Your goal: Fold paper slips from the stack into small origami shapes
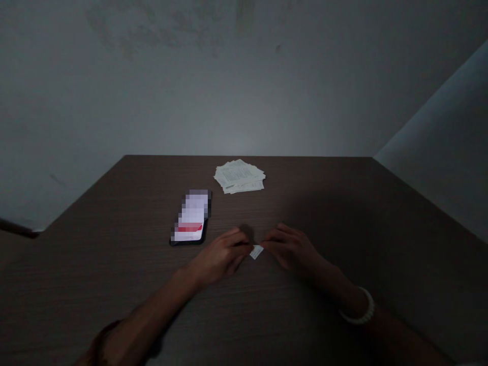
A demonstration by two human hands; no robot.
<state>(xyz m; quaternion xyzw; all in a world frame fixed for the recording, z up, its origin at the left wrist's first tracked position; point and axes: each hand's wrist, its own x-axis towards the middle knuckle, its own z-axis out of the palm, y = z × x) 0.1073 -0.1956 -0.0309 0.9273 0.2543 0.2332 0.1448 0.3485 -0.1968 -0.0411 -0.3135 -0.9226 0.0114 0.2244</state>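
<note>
Between my fingertips is a small white piece of paper (256,251) with faint print, low over the brown table (236,315). My left hand (225,252) pinches its left edge between thumb and fingers. On the right edge, my right hand (292,247) grips it the same way. Parts of the paper are hidden behind the fingertips, so I cannot tell how it is folded. Beyond my hands lies a fanned, uneven stack of printed paper sheets (240,175).
A phone (192,216) with a lit, blurred screen lies on the table left of my hands. At the table's far edge rises a grey wall (236,91) with stained patches. Another wall (450,142) runs along the right side. The light is dim.
</note>
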